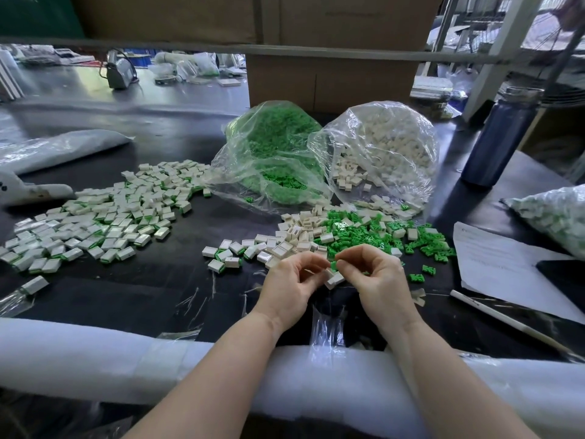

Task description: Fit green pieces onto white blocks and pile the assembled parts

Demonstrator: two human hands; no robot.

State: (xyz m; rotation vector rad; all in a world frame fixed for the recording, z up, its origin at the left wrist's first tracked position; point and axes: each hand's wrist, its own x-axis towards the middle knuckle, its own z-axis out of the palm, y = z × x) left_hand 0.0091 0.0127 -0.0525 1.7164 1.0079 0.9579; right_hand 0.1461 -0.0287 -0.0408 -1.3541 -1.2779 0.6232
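Observation:
My left hand [292, 285] and my right hand [376, 280] meet above the black table, both pinching white blocks [334, 278] between their fingertips. A green piece [333, 265] shows at my right thumb and forefinger, just above the blocks. Behind the hands lies a loose heap of green pieces [380, 236] mixed with white blocks [300, 232]. A wide pile of assembled parts [104, 217] spreads over the left of the table. A smaller group of assembled parts [234, 251] lies just left of my hands.
Two open clear bags stand behind: green pieces [278, 153] and white blocks [386, 147]. A dark bottle [500, 137] stands at the right, with paper sheets [506, 267], a white stick [506, 321] and another filled bag [557, 217]. White foam padding [95, 353] lines the near edge. Cardboard boxes [332, 80] rise at the back.

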